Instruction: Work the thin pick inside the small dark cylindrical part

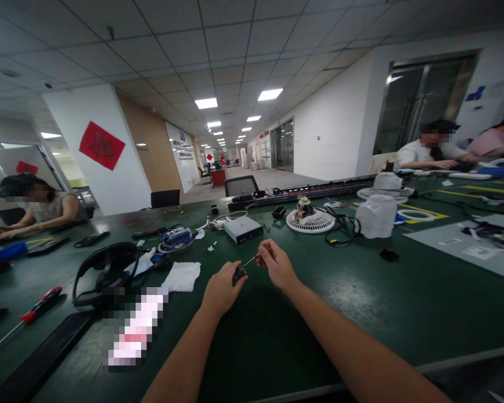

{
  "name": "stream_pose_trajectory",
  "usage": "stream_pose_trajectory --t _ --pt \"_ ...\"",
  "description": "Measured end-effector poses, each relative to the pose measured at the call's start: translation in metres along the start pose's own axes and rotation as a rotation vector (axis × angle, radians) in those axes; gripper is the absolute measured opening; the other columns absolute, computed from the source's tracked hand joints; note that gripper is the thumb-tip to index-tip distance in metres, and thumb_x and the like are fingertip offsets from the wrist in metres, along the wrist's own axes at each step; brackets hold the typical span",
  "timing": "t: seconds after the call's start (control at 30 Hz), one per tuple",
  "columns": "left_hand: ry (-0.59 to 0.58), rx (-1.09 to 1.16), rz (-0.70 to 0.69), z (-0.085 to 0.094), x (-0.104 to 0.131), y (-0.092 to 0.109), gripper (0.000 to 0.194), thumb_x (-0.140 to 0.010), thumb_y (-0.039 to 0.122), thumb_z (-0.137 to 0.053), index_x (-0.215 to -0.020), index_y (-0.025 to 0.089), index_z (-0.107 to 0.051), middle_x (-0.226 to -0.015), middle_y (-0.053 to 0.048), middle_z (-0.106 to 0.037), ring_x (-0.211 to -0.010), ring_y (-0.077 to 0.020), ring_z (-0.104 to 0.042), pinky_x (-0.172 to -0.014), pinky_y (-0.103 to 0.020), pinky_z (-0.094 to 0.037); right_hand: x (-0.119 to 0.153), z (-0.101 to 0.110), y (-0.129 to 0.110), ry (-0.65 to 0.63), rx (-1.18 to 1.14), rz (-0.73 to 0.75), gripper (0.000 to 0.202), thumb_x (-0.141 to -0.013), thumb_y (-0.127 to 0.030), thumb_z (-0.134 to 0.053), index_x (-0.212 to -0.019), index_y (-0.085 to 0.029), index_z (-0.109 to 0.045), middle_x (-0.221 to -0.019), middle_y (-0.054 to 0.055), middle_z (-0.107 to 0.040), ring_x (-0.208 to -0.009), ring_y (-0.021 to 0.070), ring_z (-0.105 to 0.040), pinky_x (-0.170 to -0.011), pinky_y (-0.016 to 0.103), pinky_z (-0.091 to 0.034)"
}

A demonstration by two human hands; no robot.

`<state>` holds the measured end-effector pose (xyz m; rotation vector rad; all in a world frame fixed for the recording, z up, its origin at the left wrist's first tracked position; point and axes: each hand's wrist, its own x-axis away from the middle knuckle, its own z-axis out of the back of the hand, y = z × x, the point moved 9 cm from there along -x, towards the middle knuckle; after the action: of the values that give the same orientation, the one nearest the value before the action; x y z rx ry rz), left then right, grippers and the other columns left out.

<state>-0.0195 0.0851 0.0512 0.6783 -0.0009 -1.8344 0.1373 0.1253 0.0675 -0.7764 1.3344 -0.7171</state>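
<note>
My left hand (220, 289) is closed around a small dark part (239, 272), held a little above the green table (302, 330). My right hand (278, 265) pinches the reddish handle of a small screwdriver (249, 261). Its thin metal shaft points left and down, with the tip at the dark part. Whether the tip sits in a screw is too small to tell. Just beyond both hands lies a grey metal box like an optical drive (244, 230). A crumpled white cloth (183, 277) is to the left of my left hand.
At left are black headphones (105, 271), a red-and-black screwdriver (42, 305) and a blue device with cables (177, 238). Farther right stand a white fan grille (311, 221), a white plastic housing (377, 215) and a grey mat (441, 238). Other people sit at both sides.
</note>
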Motion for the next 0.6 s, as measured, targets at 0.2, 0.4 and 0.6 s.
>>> stream_pose_trajectory --t 0.2,0.4,0.6 --pt "-0.015 -0.018 -0.005 -0.0007 -0.0006 0.0025 0.038 -0.093 0.034 -0.058 -0.129 0.021 -0.056 -0.118 -0.007 -0.065 -0.102 -0.0232 -0.066 -0.090 -0.034 -0.052 0.0003 -0.0018 -0.0002 -0.017 -0.020 0.009 0.028 -0.095 -0.049 -0.049 -0.086 -0.023 -0.053 -0.068 -0.002 -0.060 -0.060 0.0158 -0.059 -0.058 0.027 -0.045" --pt "-0.012 -0.023 -0.006 0.0018 -0.0005 0.0044 0.038 -0.093 0.033 -0.058 -0.129 0.020 -0.055 -0.118 -0.007 -0.065 -0.102 -0.0228 -0.066 -0.089 -0.034 -0.051 0.0001 0.0014 0.0037 0.023 -0.045 -0.006 0.030 -0.096 -0.052 -0.046 -0.088 -0.023 -0.052 -0.070 -0.001 -0.059 -0.060 0.0160 -0.058 -0.054 0.026 -0.043" --pt "-0.020 -0.031 -0.014 0.0029 -0.0004 0.0078 0.038 -0.092 0.033 -0.058 -0.129 0.021 -0.056 -0.118 -0.007 -0.065 -0.103 -0.0228 -0.066 -0.089 -0.034 -0.052 -0.0005 0.0050 0.0031 0.041 -0.043 -0.002 0.030 -0.097 -0.051 -0.044 -0.089 -0.023 -0.050 -0.067 -0.002 -0.057 -0.057 0.0155 -0.056 -0.053 0.026 -0.044"
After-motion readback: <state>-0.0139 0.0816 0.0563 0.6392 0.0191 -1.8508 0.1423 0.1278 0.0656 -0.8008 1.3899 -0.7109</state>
